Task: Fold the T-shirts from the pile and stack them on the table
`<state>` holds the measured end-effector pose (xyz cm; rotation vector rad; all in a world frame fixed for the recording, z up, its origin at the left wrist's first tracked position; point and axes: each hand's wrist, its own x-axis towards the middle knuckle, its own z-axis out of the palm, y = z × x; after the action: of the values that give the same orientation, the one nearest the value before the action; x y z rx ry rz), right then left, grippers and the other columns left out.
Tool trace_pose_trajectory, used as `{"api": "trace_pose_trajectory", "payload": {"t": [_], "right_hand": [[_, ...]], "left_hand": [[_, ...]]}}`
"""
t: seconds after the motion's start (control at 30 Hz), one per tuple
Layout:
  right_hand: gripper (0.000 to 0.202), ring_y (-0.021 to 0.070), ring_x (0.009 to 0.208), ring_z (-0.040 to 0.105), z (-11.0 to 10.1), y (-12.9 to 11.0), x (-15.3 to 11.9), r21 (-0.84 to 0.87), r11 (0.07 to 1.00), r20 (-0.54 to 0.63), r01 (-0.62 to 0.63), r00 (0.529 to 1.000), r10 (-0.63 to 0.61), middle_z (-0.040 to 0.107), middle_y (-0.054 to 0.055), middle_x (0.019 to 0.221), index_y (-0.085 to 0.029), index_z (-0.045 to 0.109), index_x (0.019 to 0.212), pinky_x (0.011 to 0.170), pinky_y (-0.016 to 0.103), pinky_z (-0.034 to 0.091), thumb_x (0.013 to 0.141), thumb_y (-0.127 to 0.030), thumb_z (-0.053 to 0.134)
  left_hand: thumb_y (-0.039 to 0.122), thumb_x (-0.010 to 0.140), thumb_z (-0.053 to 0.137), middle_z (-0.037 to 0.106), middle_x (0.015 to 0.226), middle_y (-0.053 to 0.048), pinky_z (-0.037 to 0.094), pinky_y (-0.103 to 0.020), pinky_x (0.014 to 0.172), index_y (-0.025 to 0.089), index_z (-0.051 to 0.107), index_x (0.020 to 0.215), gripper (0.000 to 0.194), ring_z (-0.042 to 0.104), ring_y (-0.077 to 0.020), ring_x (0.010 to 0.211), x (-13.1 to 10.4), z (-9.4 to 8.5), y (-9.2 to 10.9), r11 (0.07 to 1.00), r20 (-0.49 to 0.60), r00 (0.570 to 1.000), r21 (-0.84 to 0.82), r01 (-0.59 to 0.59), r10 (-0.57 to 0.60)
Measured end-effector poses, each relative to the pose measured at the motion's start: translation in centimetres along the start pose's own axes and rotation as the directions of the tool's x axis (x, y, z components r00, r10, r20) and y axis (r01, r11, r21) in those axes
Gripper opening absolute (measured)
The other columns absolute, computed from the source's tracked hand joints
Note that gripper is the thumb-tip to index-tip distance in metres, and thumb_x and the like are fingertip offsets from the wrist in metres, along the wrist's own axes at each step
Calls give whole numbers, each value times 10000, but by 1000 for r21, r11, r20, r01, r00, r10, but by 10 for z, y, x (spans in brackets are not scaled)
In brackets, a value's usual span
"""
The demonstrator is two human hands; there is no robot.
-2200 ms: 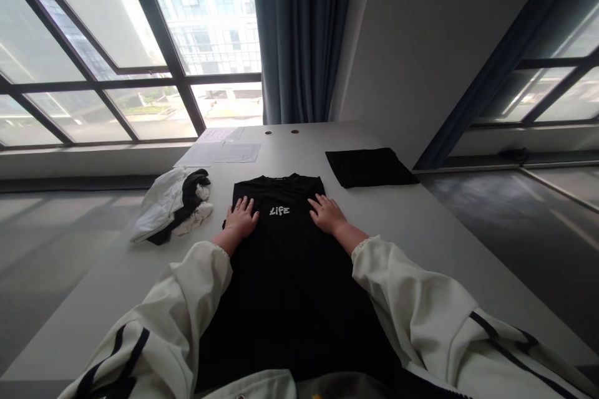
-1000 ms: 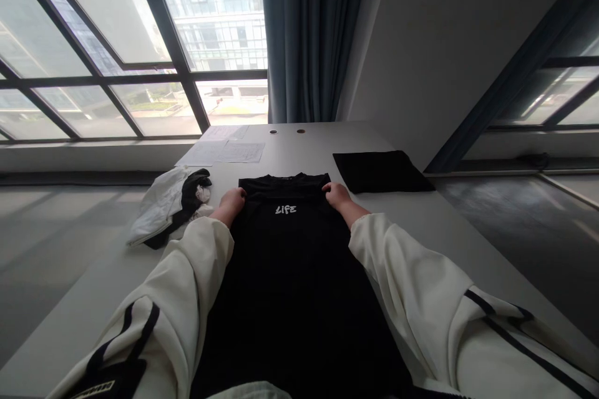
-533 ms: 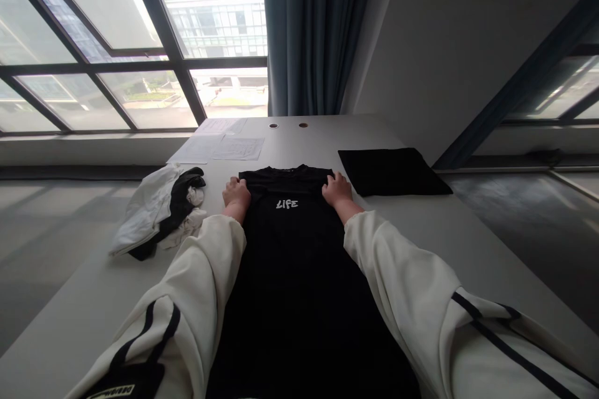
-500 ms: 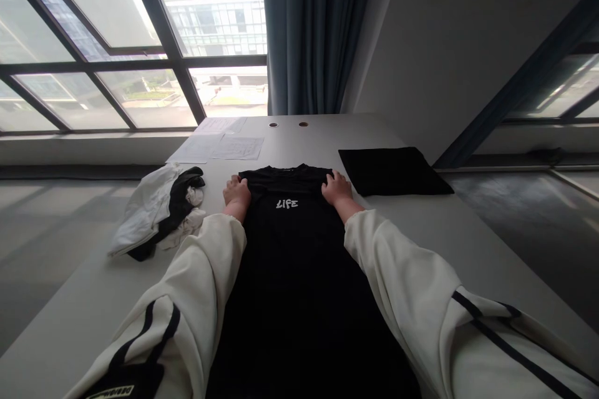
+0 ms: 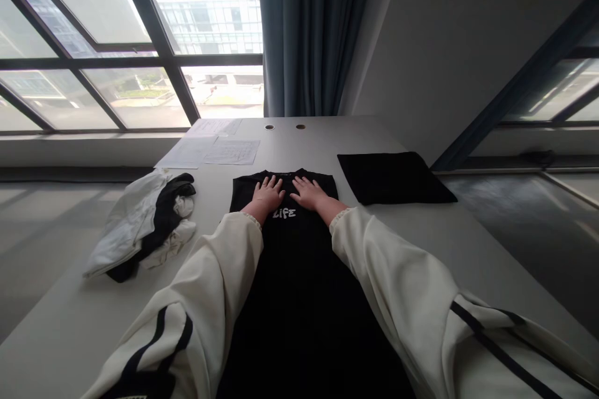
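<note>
A black T-shirt (image 5: 304,274) with white "LIFE" lettering lies spread on the white table, its neckline toward the far end. My left hand (image 5: 268,193) rests flat on its upper chest, fingers spread, just left of the collar's middle. On the other side of the lettering, my right hand (image 5: 307,192) also lies flat with fingers apart. Neither hand grips the cloth. My sleeves cover parts of the shirt's sides, and its lower end runs out of the picture toward me.
At the left is a heap of white and black clothes (image 5: 135,218). A folded black cloth (image 5: 395,177) lies at the right edge of the table (image 5: 449,262). Paper sheets (image 5: 231,151) are at the far left, near two cable holes. Windows and a blue curtain (image 5: 313,31) stand beyond.
Both hands have let go of the T-shirt's shoulder edges and moved inward, now lying flat on the chest near the collar. The view has shifted slightly.
</note>
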<state>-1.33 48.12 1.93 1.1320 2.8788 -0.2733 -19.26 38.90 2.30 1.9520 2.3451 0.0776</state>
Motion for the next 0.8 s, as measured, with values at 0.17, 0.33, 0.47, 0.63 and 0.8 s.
{"api": "trace_pose_trajectory", "payload": {"t": [0.17,0.33,0.47,0.63,0.8], "right_hand": [[792,270,1654,58,5,-6,13,18,989,51,-144,988,143,52,42,1795,-207,164,1725,1327,524,53,1058,-625,254],[803,286,1654,33,-1,0,23,37,979,30,-203,979,202,35,30,1799,-241,145,1728,1323,555,33,1052,-664,234],[755,383,1642,10,-6,5,31,51,972,45,-230,973,228,34,-6,1803,-402,185,1706,1252,743,14,1029,-727,260],[721,482,1619,0,-8,12,37,84,972,60,-219,975,214,64,-8,1803,-513,246,1664,1169,852,0,1000,-787,310],[726,446,1630,14,-10,17,37,81,980,50,-179,983,176,64,-2,1803,-474,241,1677,1221,787,1,1016,-770,296]], "left_hand": [[607,1037,240,143,1792,-35,118,-634,1296,314,276,1699,724,101,-369,1645,16,2,2,990,62,990,-38,132,-130],[678,1005,257,120,1796,6,47,-747,1254,408,266,1687,734,54,-413,1641,29,1,-4,978,39,979,-62,201,-199],[730,985,282,98,1800,-25,41,-778,1231,422,246,1689,769,49,-448,1634,38,1,-7,969,26,972,-73,235,-234],[760,968,325,133,1795,-48,39,-820,1198,425,302,1672,780,63,-484,1623,48,3,-12,971,15,975,-86,223,-223],[758,967,345,173,1787,-55,48,-829,1190,431,323,1664,770,80,-474,1623,54,6,-16,970,-10,976,-107,217,-219]]}}
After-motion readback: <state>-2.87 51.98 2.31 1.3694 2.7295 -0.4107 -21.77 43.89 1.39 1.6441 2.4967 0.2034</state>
